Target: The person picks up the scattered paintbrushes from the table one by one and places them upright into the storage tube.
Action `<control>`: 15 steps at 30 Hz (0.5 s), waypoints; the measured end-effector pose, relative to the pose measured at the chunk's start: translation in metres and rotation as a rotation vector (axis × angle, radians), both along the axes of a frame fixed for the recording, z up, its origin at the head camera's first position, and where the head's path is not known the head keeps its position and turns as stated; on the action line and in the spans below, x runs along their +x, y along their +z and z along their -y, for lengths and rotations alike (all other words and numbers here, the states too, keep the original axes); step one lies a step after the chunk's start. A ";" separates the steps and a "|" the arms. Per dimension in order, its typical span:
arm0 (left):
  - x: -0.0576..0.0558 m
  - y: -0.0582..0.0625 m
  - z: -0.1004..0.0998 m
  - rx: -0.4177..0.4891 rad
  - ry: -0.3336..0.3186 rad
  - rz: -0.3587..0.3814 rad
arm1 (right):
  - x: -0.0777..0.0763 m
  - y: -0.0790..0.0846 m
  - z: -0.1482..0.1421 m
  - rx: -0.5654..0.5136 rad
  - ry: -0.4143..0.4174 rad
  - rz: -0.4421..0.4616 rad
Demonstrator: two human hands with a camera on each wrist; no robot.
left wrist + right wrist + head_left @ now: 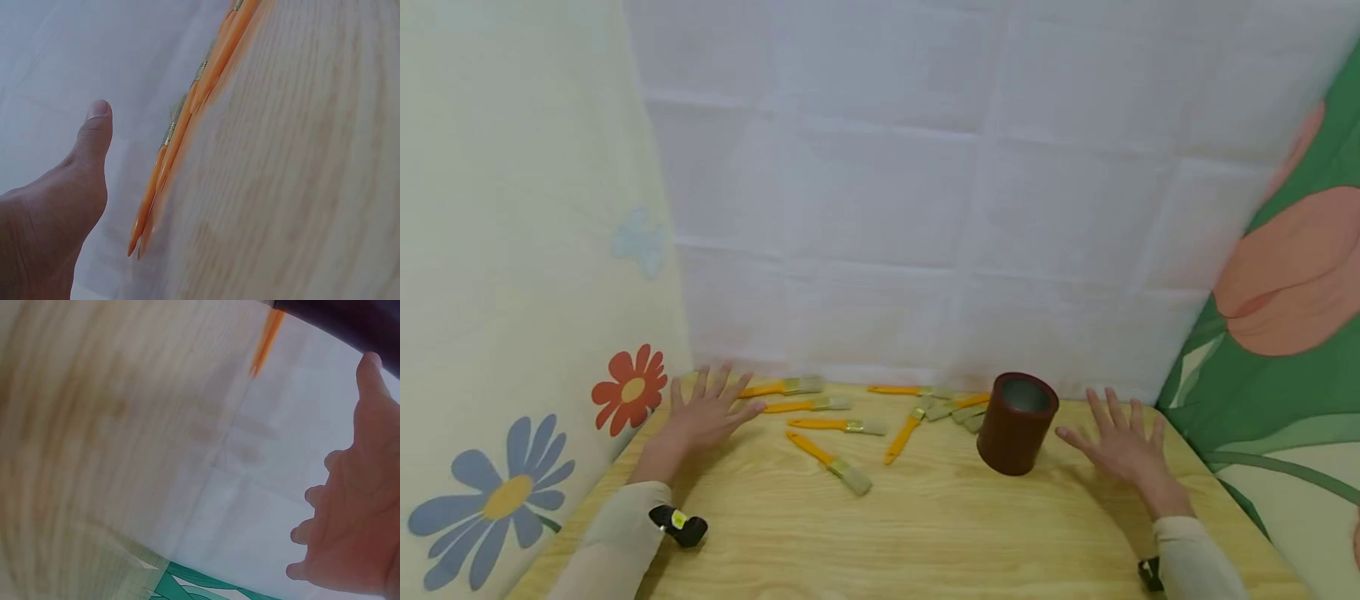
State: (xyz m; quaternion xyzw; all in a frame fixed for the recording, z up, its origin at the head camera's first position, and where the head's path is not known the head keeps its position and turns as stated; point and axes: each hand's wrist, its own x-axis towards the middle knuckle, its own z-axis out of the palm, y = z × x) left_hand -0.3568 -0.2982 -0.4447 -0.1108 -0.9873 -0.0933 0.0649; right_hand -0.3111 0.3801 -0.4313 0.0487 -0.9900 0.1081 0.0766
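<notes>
My left hand point(703, 412) is spread over the table's left side, fingers straight, holding nothing. Closest to it are the yellow handles of two paintbrushes, an upper one point(767, 389) and a lower one point(801, 405); orange-looking handles point(181, 131) show past the thumb in the left wrist view. On the right, my right hand point(1123, 446) also has its fingers spread and holds nothing. Just left of its thumb stands a dark red-brown cylindrical cup point(1015, 433), upright, its grey inside visible. Several more brushes lie mid-table, one slanted point(829, 463) nearest the front; some are partly hidden behind the cup.
The light wood-grain table point(880, 542) runs back to a creased white cloth point(880, 208). Flower-patterned panels rise at the left point(550, 250) and the right point(1300, 333). Both sleeves carry black wrist devices, the left one point(679, 525) showing more fully.
</notes>
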 end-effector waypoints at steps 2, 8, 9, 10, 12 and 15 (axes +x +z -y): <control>0.001 -0.001 -0.001 -0.001 0.000 0.002 | 0.001 0.001 -0.001 -0.007 0.006 0.001; 0.003 -0.002 -0.004 -0.013 0.010 0.003 | 0.003 0.004 -0.003 -0.021 0.012 0.017; 0.003 -0.002 -0.004 -0.015 0.011 0.002 | 0.003 0.004 -0.003 -0.021 0.012 0.017; 0.004 -0.002 -0.004 -0.015 0.010 0.001 | 0.004 0.005 -0.003 -0.020 0.013 0.013; 0.004 -0.003 -0.005 -0.015 0.004 -0.003 | 0.004 0.007 -0.001 -0.027 0.022 0.003; 0.005 -0.002 -0.007 -0.022 -0.013 -0.021 | 0.004 0.012 0.006 -0.098 0.056 -0.005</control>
